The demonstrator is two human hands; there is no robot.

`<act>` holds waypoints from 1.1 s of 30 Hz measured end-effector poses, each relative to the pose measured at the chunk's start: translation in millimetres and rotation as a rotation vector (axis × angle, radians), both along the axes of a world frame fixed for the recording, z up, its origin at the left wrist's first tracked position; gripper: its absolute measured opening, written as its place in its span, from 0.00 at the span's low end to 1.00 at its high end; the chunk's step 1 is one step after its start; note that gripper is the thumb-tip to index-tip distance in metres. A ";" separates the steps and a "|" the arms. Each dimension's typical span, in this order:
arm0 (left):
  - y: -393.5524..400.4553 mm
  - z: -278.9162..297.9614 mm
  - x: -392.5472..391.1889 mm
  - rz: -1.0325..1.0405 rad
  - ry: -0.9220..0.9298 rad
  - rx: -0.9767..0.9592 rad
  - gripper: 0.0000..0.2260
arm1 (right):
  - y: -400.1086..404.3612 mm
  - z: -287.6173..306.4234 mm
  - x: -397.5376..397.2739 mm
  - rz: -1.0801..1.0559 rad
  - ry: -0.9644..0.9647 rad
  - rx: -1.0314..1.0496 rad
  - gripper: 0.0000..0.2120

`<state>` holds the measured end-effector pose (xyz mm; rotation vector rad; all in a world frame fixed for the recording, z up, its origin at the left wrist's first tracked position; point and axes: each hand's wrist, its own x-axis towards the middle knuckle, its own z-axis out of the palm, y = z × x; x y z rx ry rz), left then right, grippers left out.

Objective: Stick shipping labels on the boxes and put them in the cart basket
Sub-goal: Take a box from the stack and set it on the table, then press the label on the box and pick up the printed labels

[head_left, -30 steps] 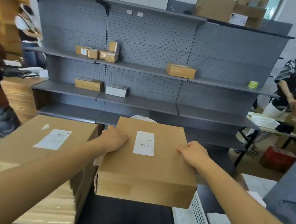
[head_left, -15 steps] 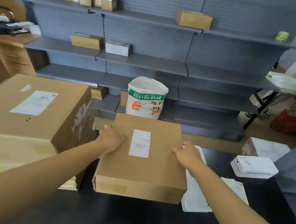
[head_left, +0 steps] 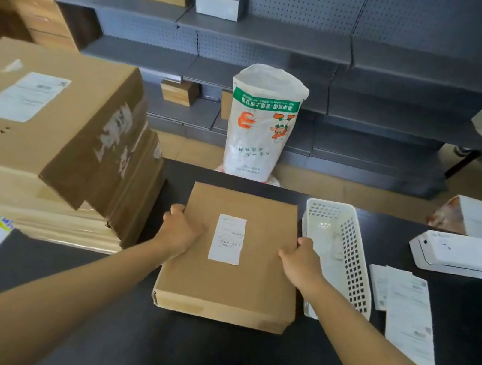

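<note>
A flat brown cardboard box (head_left: pixel 252 285) lies on the black table (head_left: pixel 205 356) in the middle of the view. A white shipping label (head_left: pixel 227 239) is stuck on its top face. My left hand (head_left: pixel 179 229) grips the box's left edge and my right hand (head_left: pixel 299 262) grips its right edge. Loose white label sheets (head_left: pixel 408 313) lie on the table to the right. No cart basket is visible.
A stack of large cardboard boxes (head_left: pixel 42 132) stands at the left, close to the held box. A white perforated plastic tray (head_left: pixel 338 254) sits just right of it, then a white label printer (head_left: pixel 458 254). A printed white sack (head_left: pixel 261 125) and grey shelving (head_left: pixel 272 34) lie beyond the table.
Both hands have brought the labelled box down from chest height to the black table, and my view has tilted downward with it.
</note>
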<state>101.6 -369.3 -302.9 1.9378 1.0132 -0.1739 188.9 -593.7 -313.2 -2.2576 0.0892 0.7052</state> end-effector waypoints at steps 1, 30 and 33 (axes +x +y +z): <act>-0.9 -6.2 -2.0 0.000 0.002 0.003 0.29 | -0.4 -5.2 0.2 0.000 -0.001 0.005 0.21; 5.3 -71.9 -81.6 -0.809 -0.117 0.500 0.43 | 21.9 -45.3 -59.6 0.904 -0.720 -0.171 0.17; 8.2 -73.3 -87.3 -0.882 -0.095 0.476 0.50 | 27.2 -48.2 -61.6 0.943 -0.835 -0.188 0.15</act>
